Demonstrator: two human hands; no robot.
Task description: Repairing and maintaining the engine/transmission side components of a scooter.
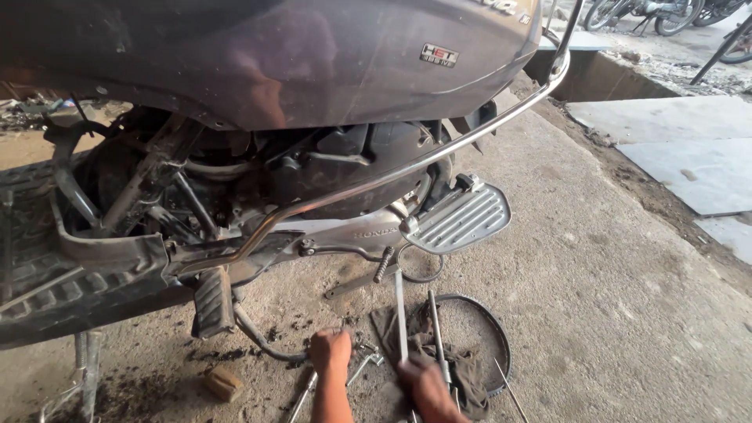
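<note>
1. the left hand (330, 350) is balled into a fist, pressed on the concrete floor (611, 298) just under the scooter (274, 70); whether it encloses something small, i cannot tell.
2. the right hand (423, 385) lies on the long metal rods (401, 321) that rest across a dirty rag (462, 364), its fingers curled over them in what looks like a grasp. the rods lie on the floor below the ribbed footrest (462, 215), inside the loop of a black drive belt (489, 329).
3. likely slip: the rods look thin and greasy, so lifting them by one end could let one slide out and roll onto the wrench (364, 364) or under the machine.
4. the rag could come up with the rods if a fingertip snags it, scattering whatever small parts sit on it.
5. the fist sits close to the kick lever (383, 265) and the loose hose (262, 341); a sudden pull upward could knock knuckles on the chrome guard rail (407, 168) or the footrest edge.
6. grit and black crumbs cover the floor near a small wooden block (225, 382); they could stick to oily parts.
7. hidden or unclear: both forearms are cut off by the bottom edge, the lower ends of the rods too. the engine bay is dark, and its fittings are hard to separate. the scooter's front and rear run out of view.
</note>
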